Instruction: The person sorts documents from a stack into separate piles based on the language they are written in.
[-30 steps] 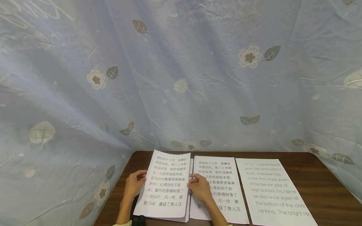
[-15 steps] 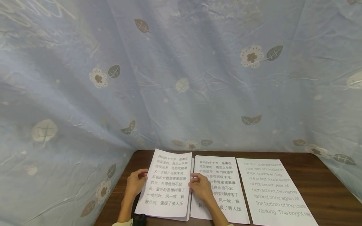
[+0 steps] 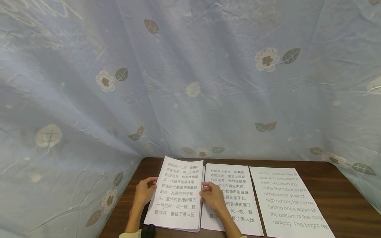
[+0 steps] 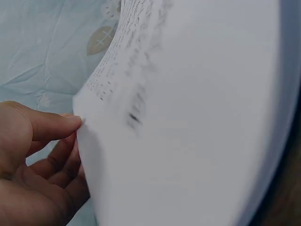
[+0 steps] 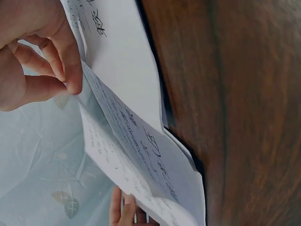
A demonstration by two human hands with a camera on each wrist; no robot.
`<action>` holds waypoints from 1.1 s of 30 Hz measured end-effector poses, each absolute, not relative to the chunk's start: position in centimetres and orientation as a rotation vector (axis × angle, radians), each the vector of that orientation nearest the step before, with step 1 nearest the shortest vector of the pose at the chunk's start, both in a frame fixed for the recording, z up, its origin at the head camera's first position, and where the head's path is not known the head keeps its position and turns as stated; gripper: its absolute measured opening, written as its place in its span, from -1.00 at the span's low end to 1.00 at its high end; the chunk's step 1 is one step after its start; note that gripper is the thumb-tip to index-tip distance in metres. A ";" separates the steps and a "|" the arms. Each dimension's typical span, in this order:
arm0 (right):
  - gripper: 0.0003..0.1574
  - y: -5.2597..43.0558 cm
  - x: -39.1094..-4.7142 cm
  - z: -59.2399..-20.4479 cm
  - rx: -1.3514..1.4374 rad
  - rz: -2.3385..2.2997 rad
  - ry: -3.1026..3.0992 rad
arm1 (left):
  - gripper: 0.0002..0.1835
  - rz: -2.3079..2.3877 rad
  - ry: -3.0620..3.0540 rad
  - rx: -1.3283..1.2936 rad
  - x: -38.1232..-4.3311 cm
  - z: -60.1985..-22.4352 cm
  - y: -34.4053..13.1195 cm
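Note:
A white sheet of paper (image 3: 177, 195) printed with Chinese characters is held raised and bowed over a stack of similar paper (image 5: 141, 141). My left hand (image 3: 145, 191) pinches its left edge between thumb and fingers; the left wrist view shows the thumb (image 4: 61, 126) on the near face. On the right edge, my right hand (image 3: 213, 198) pinches with thumb and index finger. That hand hangs over a second stack (image 3: 241, 211) with the same print and hides part of its text. In the right wrist view, a gap shows between the lifted sheet (image 5: 117, 162) and the stack below.
To the right lies a sheet printed in English (image 3: 287, 205). All the paper is on a dark brown wooden table (image 3: 348, 205) with rounded back corners. A pale blue curtain (image 3: 190, 99) with leaf and flower prints hangs behind and to the left.
The head view has shifted slightly, so everything sits a little further right in it. Both hands keep their pinch on the sheet, which stays over the left stack.

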State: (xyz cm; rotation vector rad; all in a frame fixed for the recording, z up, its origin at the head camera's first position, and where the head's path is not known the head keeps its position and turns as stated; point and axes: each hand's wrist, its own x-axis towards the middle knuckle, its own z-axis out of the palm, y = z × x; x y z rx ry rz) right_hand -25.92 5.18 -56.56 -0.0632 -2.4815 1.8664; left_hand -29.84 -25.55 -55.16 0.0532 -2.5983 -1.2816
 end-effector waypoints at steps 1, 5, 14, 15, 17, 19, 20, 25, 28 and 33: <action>-0.46 5.2 -25.9 -56.5 -0.065 1.821 -2.494 | -0.70 -1.265 -2.604 0.046 -29.9 -55.2 -25.6; -0.57 5.7 -25.7 -56.2 -0.076 1.633 -2.535 | -0.72 -1.198 -2.616 0.024 -30.0 -55.3 -25.8; -0.63 8.2 -25.2 -55.3 -0.047 1.567 -2.542 | -0.68 -1.197 -2.625 0.016 -29.9 -54.7 -25.3; -0.63 8.6 -25.1 -55.3 -0.049 1.558 -2.544 | -0.68 -1.200 -2.625 0.014 -29.9 -54.6 -25.1; -0.64 9.6 -24.8 -55.1 -0.073 1.519 -2.553 | -0.68 -1.211 -2.622 0.016 -29.7 -54.3 -24.8; -0.64 10.6 -24.6 -55.0 -0.096 1.502 -2.554 | -0.69 -1.223 -2.619 0.022 -29.5 -54.0 -24.4; -0.64 11.2 -24.5 -54.9 -0.107 1.487 -2.557 | -0.69 -1.230 -2.616 0.029 -29.5 -53.9 -24.2; -0.61 14.6 -24.0 -54.2 -0.151 1.398 -2.580 | -0.69 -1.282 -2.598 0.021 -29.5 -53.7 -22.5; -0.57 16.6 -23.8 -54.0 -0.198 1.361 -2.611 | -0.68 -1.327 -2.596 0.008 -29.6 -53.8 -21.3; -0.51 19.4 -23.7 -53.9 -0.249 1.354 -2.640 | -0.67 -1.368 -2.591 -0.011 -29.7 -54.1 -19.2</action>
